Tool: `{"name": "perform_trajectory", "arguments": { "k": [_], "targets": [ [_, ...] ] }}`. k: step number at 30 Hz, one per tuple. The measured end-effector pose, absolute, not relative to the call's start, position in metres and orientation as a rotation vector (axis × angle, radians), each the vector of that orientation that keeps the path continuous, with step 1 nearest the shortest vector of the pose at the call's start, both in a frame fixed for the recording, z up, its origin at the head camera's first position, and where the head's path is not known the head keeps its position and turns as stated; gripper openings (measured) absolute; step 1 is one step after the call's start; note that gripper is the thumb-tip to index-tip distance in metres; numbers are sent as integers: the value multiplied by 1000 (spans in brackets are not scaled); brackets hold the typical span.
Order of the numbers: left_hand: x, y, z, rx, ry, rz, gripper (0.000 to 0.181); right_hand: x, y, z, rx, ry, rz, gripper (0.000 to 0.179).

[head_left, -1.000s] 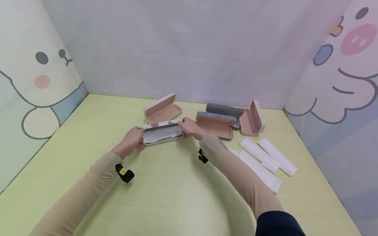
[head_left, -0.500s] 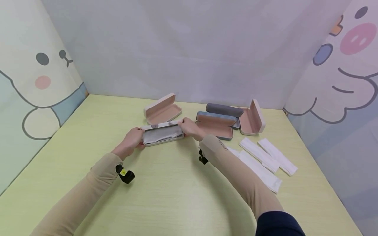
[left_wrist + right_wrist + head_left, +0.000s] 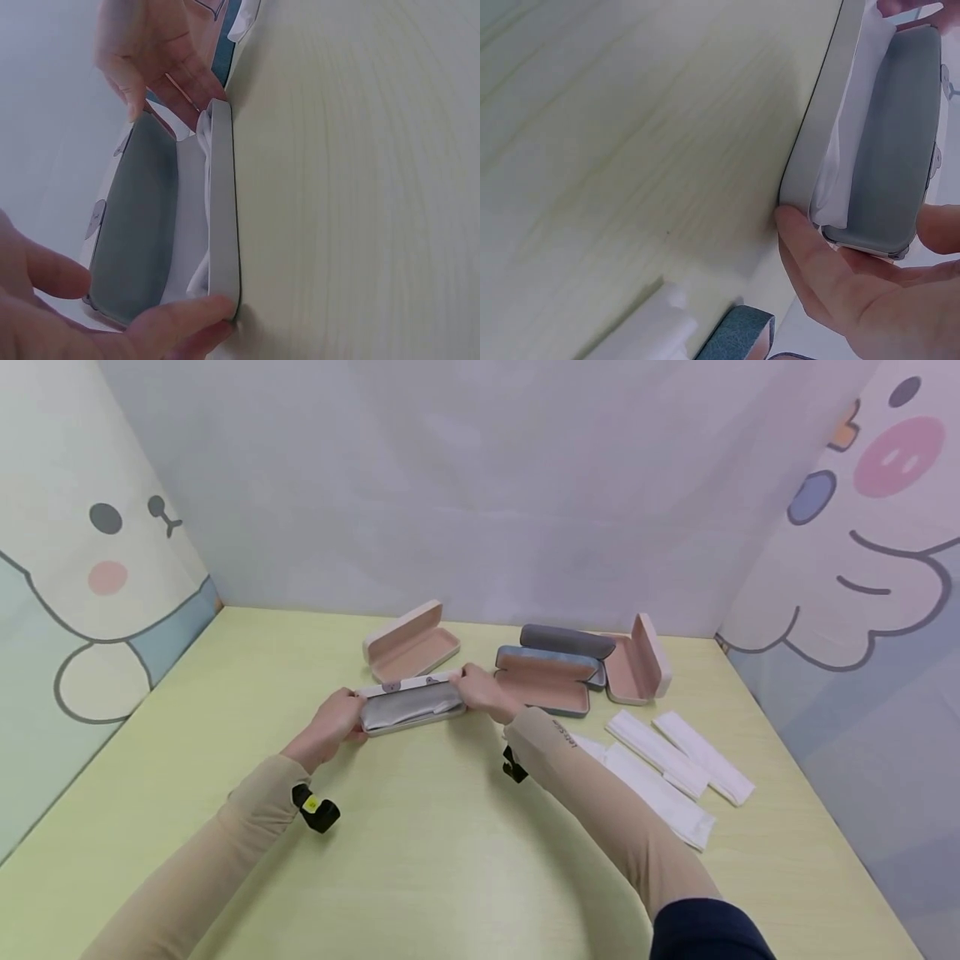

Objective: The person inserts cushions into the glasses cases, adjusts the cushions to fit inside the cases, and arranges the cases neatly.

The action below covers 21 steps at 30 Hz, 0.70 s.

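Note:
A white-edged glasses case (image 3: 420, 722) with a grey lining lies lengthwise between both hands, its lid (image 3: 135, 225) partly raised. Inside it rests a folded whitish cloth (image 3: 411, 704). My left hand (image 3: 330, 723) grips the case's left end, thumb at the lid and fingers along the base. At the opposite end my right hand (image 3: 484, 690) holds the case the same way, as the right wrist view shows with its thumb by the lid (image 3: 900, 142) and fingers around the lower corner. Small animal prints show on the lid's outer edge.
Behind stands a white case with pink lining (image 3: 416, 657). To the right are a blue case (image 3: 551, 695), a dark grey case (image 3: 567, 640) and another pink-lined case (image 3: 633, 670), all with lids up. Several folded white cloths (image 3: 660, 793) lie at the right.

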State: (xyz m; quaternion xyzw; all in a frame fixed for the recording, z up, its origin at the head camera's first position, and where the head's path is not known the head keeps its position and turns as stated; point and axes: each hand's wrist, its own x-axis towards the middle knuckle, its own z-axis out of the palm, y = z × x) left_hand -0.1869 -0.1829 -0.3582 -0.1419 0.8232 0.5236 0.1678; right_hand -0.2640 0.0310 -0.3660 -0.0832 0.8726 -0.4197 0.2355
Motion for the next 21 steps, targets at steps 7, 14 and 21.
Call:
{"name": "perform_trajectory", "arguments": {
  "k": [7,14,21],
  "targets": [
    [-187,-184,-360,-401,2335,1489,50,-263,31,-366,-252,2415,-1142,37],
    [-187,-185,-360,-393,2339,1495,48,-260,32,-364,-259,2413,-1144,36],
    [-185,-185,-362,-383,2347,1500,47,-257,32,-365,-279,2415,-1153,35]
  ]
}}
